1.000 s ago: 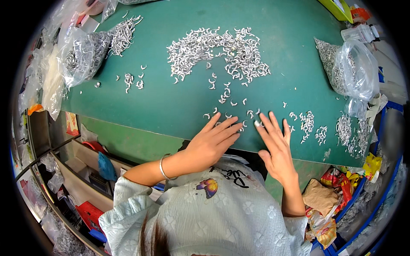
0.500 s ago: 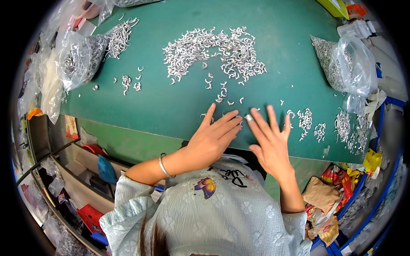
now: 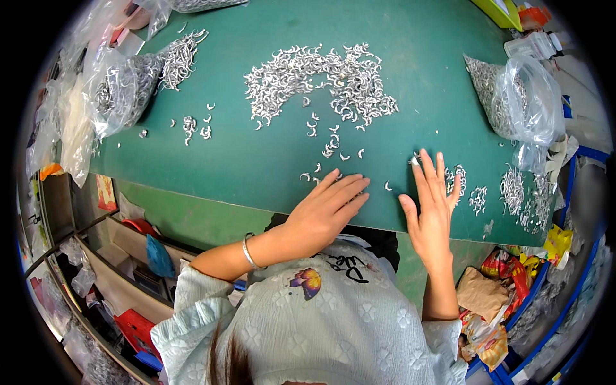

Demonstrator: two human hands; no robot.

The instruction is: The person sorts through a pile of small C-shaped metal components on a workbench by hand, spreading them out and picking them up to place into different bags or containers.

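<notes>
Small curved silvery metal pieces (image 3: 359, 96) form a wide arch-shaped heap at the middle of the green tabletop. A thin trail of single pieces (image 3: 330, 144) runs from it toward me. My left hand (image 3: 326, 208) lies flat near the front edge, fingers stretched out and open, over or beside a few pieces. Farther right, my right hand (image 3: 431, 208) is open with its fingers spread. Something white covers its index fingertip, which touches the table by a small piece (image 3: 416, 156). One lone curved piece (image 3: 387, 185) lies between the hands.
Small piles (image 3: 513, 189) of pieces lie along the right front. A clear bag of pieces (image 3: 526, 96) stands at right, another bag (image 3: 125, 90) spills at left. Small clusters (image 3: 189, 125) lie left of the heap. Shelving (image 3: 122, 250) and wrappers (image 3: 484, 292) sit below the table.
My right hand has moved right, away from my left hand, toward the small piles. A curved piece now shows between the hands. My left hand has shifted slightly.
</notes>
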